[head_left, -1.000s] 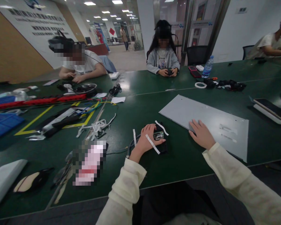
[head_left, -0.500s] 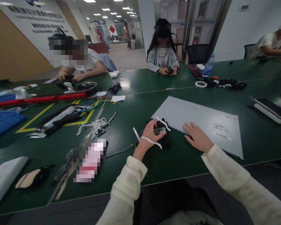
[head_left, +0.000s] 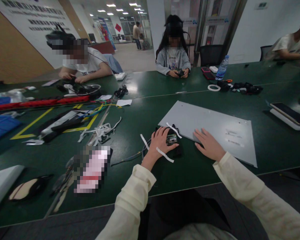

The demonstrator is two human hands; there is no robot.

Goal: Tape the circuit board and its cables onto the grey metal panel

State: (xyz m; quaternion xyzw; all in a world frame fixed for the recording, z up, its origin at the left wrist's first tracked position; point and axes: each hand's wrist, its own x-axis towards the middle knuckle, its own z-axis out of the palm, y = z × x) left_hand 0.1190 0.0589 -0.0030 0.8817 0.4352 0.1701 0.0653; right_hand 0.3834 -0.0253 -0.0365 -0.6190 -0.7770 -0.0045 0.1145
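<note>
near the table's (head_left: 195,173) front edge the left hand (head_left: 161,141) clasps a small black device (head_left: 172,139); the right hand (head_left: 208,145), spread flat, pins the grey panel (head_left: 215,125). lining the two up likely needs steadiness.

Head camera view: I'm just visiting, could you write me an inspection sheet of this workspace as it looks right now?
Surface: dark green table, glossy.
Things in hand: small device on a black bundle; grey panel lying flat beside it.
Clutter: white tape strips by the device, tape roll, water bottle, phone, red strip, heap of white strips.
Hands: left hand curls its fingers round the small device; right hand lies flat and open on the grey panel's near edge.
Cables: thin cable runs left from the device; coloured wires further left.
Surroundings: person in a grey top seated opposite, others far left and right; lit hall behind.
</note>
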